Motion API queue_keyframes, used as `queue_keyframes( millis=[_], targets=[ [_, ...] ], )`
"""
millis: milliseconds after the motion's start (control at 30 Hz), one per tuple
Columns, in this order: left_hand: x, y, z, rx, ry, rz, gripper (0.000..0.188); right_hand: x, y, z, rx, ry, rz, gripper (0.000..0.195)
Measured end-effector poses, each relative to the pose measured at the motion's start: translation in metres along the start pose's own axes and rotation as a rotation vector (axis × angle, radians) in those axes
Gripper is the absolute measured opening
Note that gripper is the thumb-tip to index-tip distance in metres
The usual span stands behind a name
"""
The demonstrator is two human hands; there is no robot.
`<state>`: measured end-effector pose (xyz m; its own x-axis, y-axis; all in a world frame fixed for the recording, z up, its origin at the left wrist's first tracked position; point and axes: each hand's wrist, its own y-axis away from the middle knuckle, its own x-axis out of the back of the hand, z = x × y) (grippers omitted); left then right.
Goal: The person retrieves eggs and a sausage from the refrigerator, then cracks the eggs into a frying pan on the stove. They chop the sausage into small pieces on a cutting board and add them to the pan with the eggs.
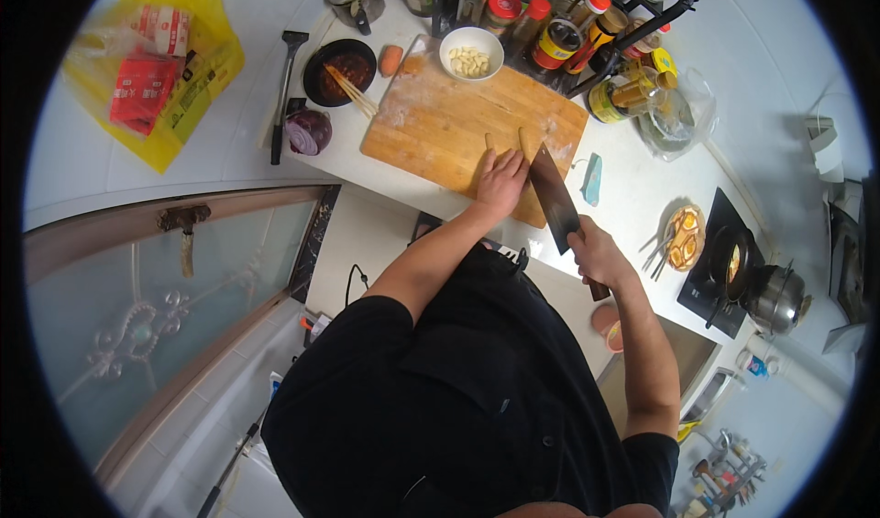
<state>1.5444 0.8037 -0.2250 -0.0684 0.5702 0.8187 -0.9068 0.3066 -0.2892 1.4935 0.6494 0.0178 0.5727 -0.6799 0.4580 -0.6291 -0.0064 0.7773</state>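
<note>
My right hand [597, 251] grips the handle of a cleaver [555, 198], its dark blade reaching up to the right part of a wooden cutting board [440, 122]. On that board my left hand [504, 182] lies with its fingers pointing away from me, close beside the blade. Two thin tan pieces of food stick out past its fingers, one [522, 140] by the fingertips and one [489, 141] by the thumb side. What lies under the palm is hidden. A white bowl of peeled garlic cloves [471, 53] rests at the board's far edge.
Left of the board are a black bowl of red sauce [339, 72] with chopsticks, a carrot piece [391, 61] and a cut red onion [309, 133]. Bottles and jars [555, 42] crowd a rack behind. To the right lie a turquoise item [592, 180], a plate of food [685, 238] and a pan [730, 263].
</note>
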Motion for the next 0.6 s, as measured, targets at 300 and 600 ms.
queue_keyframes(
  millis=[300, 600],
  targets=[
    [-0.0003, -0.0006, 0.0005, 0.022, 0.016, -0.035, 0.045, 0.0091, -0.0009, -0.0084, -0.076, 0.030, -0.058, 0.021],
    [-0.0017, -0.0002, 0.0012, 0.018, 0.002, -0.041, 0.045, 0.0101, -0.0006, -0.0075, -0.051, 0.087, -0.052, 0.020]
  ],
)
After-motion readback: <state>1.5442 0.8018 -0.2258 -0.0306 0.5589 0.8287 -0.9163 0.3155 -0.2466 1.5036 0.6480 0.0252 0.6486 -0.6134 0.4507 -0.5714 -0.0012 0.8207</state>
